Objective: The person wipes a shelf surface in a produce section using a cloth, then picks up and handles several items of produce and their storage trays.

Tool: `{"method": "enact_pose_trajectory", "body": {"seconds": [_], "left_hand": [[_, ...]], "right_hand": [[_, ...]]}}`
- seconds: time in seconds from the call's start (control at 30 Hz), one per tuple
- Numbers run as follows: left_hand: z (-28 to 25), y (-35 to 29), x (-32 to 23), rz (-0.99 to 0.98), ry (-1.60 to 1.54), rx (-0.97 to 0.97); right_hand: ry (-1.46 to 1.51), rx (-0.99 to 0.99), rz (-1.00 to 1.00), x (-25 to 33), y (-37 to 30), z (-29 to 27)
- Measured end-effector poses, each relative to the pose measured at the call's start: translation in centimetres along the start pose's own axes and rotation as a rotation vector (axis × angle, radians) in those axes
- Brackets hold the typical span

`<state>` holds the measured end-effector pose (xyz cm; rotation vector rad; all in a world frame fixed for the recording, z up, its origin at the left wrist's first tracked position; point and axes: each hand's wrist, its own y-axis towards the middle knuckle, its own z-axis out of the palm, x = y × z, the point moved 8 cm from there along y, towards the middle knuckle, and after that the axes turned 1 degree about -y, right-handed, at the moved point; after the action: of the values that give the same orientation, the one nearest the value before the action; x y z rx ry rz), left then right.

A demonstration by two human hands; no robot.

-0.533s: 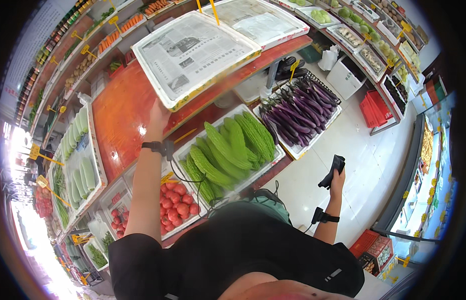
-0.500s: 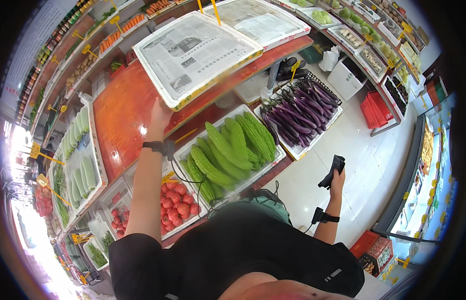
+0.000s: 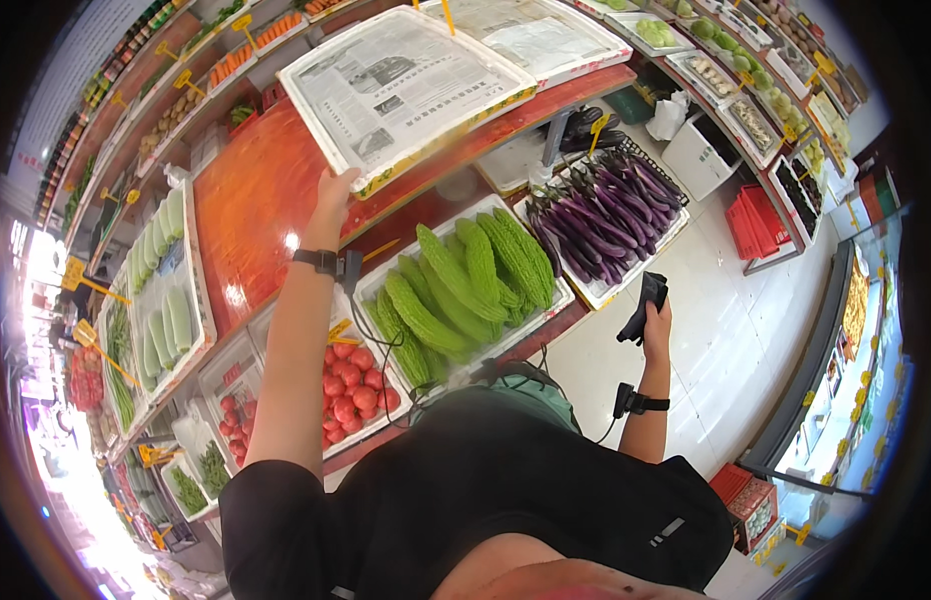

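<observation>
My left hand [image 3: 333, 203] is closed on the near left corner of a white foam tray [image 3: 406, 92] lined with newspaper. The tray lies on a red-orange table [image 3: 254, 190], against a second lined foam tray [image 3: 541, 35] on its right. Most of my left fingertips are hidden at the corner. Out to the right, above the floor, my right hand [image 3: 660, 322] grips a floppy black cloth-like thing [image 3: 643, 305]; its exact kind is unclear. Both wrists wear black straps with small boxes and cables.
Below the table, before me, stand trays of bitter melons [image 3: 456, 290], tomatoes [image 3: 351, 390] and purple eggplants [image 3: 606, 215]. Pale green gourds [image 3: 166, 335] fill a tray at left. Vegetable shelves line the back. Red baskets [image 3: 756, 222] stand on the right; a glass-fronted case [image 3: 821, 370] curves along the far right.
My right hand has moved left and slightly up with the black thing. The view has shifted a little; my left hand stays at the tray's corner.
</observation>
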<state>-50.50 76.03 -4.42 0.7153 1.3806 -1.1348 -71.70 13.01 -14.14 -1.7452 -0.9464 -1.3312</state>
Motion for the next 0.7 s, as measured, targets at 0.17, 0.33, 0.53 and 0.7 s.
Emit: {"method": "enact_pose_trajectory", "body": {"seconds": [0.17,0.33,0.53,0.7], "left_hand": [[-4.9,2.0,0.1,0.134,-0.408,-0.067],[-11.2,-1.5,-1.0,0.174,-0.471,-0.241],[-21.6,-8.1,-1.4,0.170,-0.472,-0.328],[-30.2,-11.9,0.4,0.149,-0.422,-0.471]], "right_hand": [[0.010,0.054,-0.014,-0.9,0.7,0.3],[0.018,0.121,0.004,-0.6,1.2,2.3],[0.060,0.247,0.023,-1.2,3.1,5.5],[0.151,0.317,0.085,-2.0,4.3,8.3]]}}
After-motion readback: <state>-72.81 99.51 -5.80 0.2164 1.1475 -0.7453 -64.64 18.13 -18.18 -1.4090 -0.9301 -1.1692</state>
